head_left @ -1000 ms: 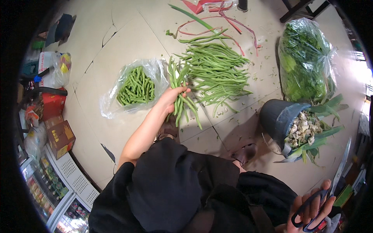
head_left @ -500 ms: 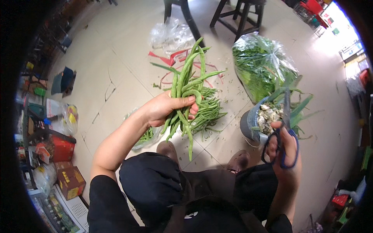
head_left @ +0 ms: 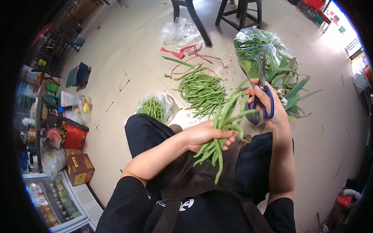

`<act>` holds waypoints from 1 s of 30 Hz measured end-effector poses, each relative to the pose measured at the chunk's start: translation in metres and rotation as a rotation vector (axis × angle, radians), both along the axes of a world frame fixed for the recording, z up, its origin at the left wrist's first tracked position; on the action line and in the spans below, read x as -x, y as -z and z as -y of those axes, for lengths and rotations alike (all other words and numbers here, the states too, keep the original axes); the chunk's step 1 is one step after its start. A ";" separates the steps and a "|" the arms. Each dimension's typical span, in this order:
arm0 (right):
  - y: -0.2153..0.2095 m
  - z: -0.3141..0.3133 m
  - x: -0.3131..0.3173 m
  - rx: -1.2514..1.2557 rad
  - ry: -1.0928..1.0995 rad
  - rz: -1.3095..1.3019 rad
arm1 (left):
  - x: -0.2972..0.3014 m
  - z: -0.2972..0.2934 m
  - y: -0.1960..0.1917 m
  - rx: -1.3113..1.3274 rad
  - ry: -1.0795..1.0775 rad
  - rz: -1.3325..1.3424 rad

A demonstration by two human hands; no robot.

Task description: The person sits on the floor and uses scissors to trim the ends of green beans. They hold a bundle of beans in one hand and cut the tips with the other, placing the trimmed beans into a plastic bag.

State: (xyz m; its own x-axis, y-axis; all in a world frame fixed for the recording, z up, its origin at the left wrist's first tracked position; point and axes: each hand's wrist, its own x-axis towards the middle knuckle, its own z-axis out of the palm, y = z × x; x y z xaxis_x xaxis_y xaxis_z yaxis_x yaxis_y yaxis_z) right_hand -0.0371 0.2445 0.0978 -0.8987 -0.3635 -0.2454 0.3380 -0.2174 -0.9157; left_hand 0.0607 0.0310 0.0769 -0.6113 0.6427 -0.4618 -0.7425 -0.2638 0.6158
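Note:
A bunch of long green beans (head_left: 217, 145) is gripped in my left hand (head_left: 206, 136), held over my lap with the tips fanning up and to the right. My right hand (head_left: 272, 112) has its fingers around the blue handles of a pair of scissors (head_left: 269, 101), whose blades point up and away from me. The top bean tips reach close to the right fingers; whether they touch is hard to tell. Beyond my knees, a heap of green beans (head_left: 200, 93) lies on the floor. To its left sits a clear plastic bag (head_left: 166, 104) with more beans inside.
A dark bucket (head_left: 254, 119) with scraps and long green leaves (head_left: 298, 91) stands beyond my right knee, partly hidden. Behind it lies a clear bag of leafy greens (head_left: 248, 48). Red strips (head_left: 175, 56), crumpled plastic (head_left: 180, 33) and dark stools (head_left: 243, 15) are farther off; boxes (head_left: 79, 169) stand left.
The left hand has brought the bean bunch nearer to me and rightward. The right hand with the scissors has moved up and left, toward the bean tips. The view has shifted too.

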 end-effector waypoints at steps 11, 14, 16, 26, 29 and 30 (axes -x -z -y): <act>0.023 0.010 0.004 -0.152 -0.030 -0.083 | 0.004 -0.006 0.025 0.057 0.044 -0.027; 0.019 0.010 0.002 -0.055 -0.006 -0.056 | 0.009 -0.003 0.028 0.064 0.047 -0.049; 0.019 0.006 0.003 -0.008 -0.013 -0.031 | 0.011 -0.003 0.031 0.036 0.043 -0.051; 0.025 0.000 -0.005 0.196 0.126 0.020 | 0.024 0.004 0.031 -0.072 0.065 -0.153; 0.028 -0.004 -0.005 -0.013 0.242 -0.131 | 0.031 0.004 0.036 -0.023 -0.079 -0.158; 0.027 -0.006 -0.008 -0.091 0.287 -0.176 | 0.035 0.004 0.039 -0.021 -0.128 -0.146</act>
